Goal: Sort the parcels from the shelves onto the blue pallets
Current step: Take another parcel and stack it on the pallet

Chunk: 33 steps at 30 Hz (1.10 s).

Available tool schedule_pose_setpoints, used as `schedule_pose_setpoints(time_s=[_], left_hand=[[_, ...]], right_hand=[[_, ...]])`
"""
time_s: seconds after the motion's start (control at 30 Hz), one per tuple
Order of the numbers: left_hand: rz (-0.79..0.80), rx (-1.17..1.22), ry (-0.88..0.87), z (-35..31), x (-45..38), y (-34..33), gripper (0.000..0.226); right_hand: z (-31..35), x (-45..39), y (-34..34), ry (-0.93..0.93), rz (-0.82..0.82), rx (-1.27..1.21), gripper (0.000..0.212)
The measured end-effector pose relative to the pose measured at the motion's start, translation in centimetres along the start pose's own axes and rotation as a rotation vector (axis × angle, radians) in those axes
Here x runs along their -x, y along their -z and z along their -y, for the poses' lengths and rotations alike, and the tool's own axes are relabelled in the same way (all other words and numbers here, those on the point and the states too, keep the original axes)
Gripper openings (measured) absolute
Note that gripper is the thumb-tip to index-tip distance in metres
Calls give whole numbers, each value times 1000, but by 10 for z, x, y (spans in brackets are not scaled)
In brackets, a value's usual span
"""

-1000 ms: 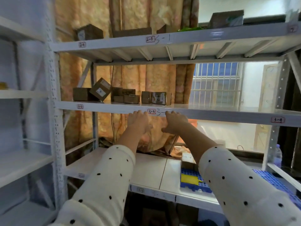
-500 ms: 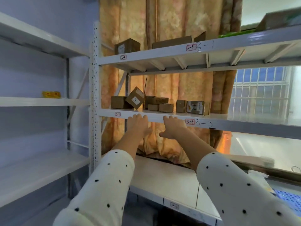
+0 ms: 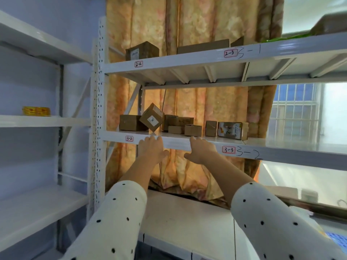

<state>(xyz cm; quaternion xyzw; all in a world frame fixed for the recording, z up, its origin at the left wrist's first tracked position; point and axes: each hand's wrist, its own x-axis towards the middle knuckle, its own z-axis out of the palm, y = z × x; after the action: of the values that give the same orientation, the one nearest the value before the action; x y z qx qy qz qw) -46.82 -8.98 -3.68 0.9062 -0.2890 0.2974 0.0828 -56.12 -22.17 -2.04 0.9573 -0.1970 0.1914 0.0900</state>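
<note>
Risk: tilted carton balances on one corner on middle shelf, leaning on brown carton; knock to the shelf edge likely topples it.

Left hand and right hand both empty, fingers extended, raised at the shelf's front edge.

Tilted carton sits just above and behind left hand, apart. Small cartons just behind right hand. Blue pallet far below-right of the shelf.
</note>
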Motion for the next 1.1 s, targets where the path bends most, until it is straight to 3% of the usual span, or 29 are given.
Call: schedule_pose_setpoints(time_s=[0.2, 0.47, 0.6, 0.8, 0.93, 1.1], left_hand=[[-83, 41, -35, -8, -70, -24, 39], [-65, 133, -83, -18, -165, -60, 31], [12, 283, -95, -26, -199, -86, 38], [188, 576, -69, -31, -237, -105, 56], [306, 686, -99, -31, -250, -109, 66], [405, 783, -235, -30, -257, -114, 49]], right_hand=[[-33, -59, -10, -105, -93, -25, 55], [-64, -152, -24, -255, -121, -115, 48], [-66, -181, -41, -345, -87, -218, 54], [-60, -206, -51, -463, -71, -550, 41], [-48, -213, -52, -530, -60, -647, 43], [-31, -223, -50, -567, -163, -689, 55]])
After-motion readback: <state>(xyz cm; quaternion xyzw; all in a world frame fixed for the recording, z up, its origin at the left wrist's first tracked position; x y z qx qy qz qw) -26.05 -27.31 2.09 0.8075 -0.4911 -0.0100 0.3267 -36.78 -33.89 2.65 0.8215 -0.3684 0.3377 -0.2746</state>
